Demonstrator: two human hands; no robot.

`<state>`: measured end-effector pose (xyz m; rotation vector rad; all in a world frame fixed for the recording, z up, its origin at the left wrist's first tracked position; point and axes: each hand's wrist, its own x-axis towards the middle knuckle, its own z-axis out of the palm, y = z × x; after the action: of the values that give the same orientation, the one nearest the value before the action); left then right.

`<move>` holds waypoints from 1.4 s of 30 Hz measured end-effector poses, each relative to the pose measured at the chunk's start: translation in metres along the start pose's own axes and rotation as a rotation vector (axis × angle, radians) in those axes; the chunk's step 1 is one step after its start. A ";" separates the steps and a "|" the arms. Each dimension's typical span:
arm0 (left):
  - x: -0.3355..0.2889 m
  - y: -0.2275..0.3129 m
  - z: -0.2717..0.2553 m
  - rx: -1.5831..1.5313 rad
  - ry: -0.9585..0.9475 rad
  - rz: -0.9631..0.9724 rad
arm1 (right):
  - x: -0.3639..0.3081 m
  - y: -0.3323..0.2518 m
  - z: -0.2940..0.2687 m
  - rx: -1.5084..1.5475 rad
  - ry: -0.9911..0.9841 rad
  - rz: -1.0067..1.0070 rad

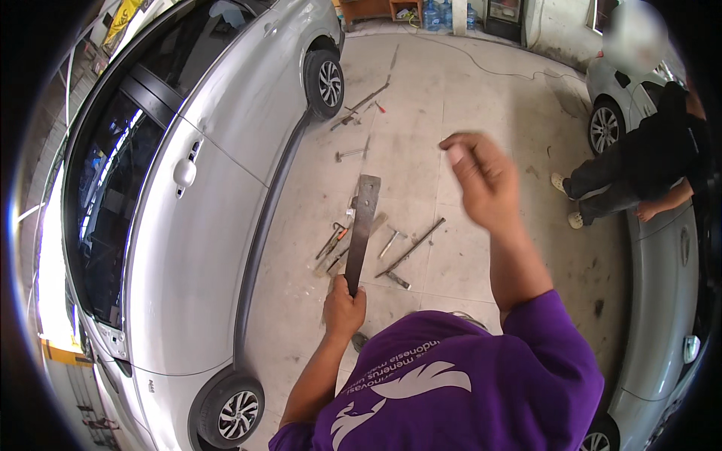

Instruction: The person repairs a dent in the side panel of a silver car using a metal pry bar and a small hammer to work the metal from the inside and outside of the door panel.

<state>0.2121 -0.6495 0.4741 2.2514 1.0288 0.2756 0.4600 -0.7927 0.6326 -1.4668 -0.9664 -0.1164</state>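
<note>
My left hand (345, 307) grips the lower end of a long flat metal bar (364, 229). The bar is dark, stands up from my fist, and has a wider, lighter plate with holes at its far end. To the right, my right hand (485, 180) is raised over the floor, apart from the bar. Its fingers are curled in toward the thumb; whether something small sits between them I cannot make out. Beyond the bar lie a hammer (390, 243), a long dark rod (412, 248) and an orange-marked hand tool (331, 242) on the floor.
A silver car (218, 225) with a dented side stands at my left. Another car (662, 301) is on the right, with a person in dark clothes (639, 150) beside it. More rods (361, 105) lie farther off on the tiled floor, and blue water jugs (436, 16) stand at the back.
</note>
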 end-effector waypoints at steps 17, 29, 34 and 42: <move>-0.027 -0.023 -0.001 -0.323 0.024 -0.126 | -0.102 0.134 -0.002 -0.502 -0.510 0.525; 0.002 -0.076 0.013 -0.298 0.117 0.265 | -0.168 0.109 0.148 0.260 -1.177 0.868; -0.116 -0.305 0.062 0.074 -0.432 -0.381 | -0.285 0.252 0.139 -0.365 -1.074 0.749; -0.355 -0.426 -0.025 0.053 -0.861 -0.938 | -0.317 0.286 0.116 -0.662 -1.390 1.467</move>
<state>-0.2941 -0.6912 0.2507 1.4090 1.4011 -1.0181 0.3776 -0.7964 0.1975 -2.5431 -0.5564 2.0192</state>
